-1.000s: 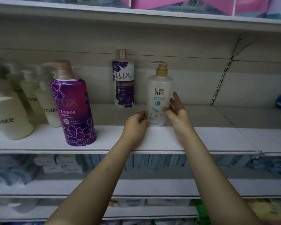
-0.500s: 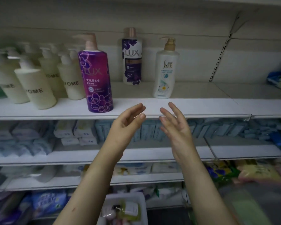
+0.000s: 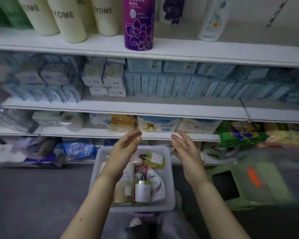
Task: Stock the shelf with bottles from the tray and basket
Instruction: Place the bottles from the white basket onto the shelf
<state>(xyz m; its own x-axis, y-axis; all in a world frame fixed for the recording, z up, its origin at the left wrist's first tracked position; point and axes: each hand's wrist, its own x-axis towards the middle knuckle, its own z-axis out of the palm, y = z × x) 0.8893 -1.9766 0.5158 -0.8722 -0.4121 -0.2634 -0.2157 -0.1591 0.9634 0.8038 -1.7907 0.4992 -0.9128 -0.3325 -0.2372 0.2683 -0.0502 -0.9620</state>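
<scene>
Item: two bare hands, left hand [image 3: 123, 150] and right hand [image 3: 186, 152], each on a bare forearm uncovered from the wrist to the lower edge of the view, with short fingernails where they show. Noted on the left forearm [image 3: 93, 200]: one small dark reddish mark [image 3: 80, 219] on its outer side, toward the elbow. Lower body: loose grey fabric trousers [image 3: 176, 226] over both legs; footwear too blurred to tell.

Pale blue boxes [image 3: 179, 83], upright in a row, more laid flat on top. White soft packs [image 3: 104, 78] stacked just left of them. Paper roll [image 3: 72, 121] lower left. Green stool [image 3: 274, 183] on grey floor [image 3: 33, 195] at right. Blue printed bag [image 3: 78, 149] low left.
</scene>
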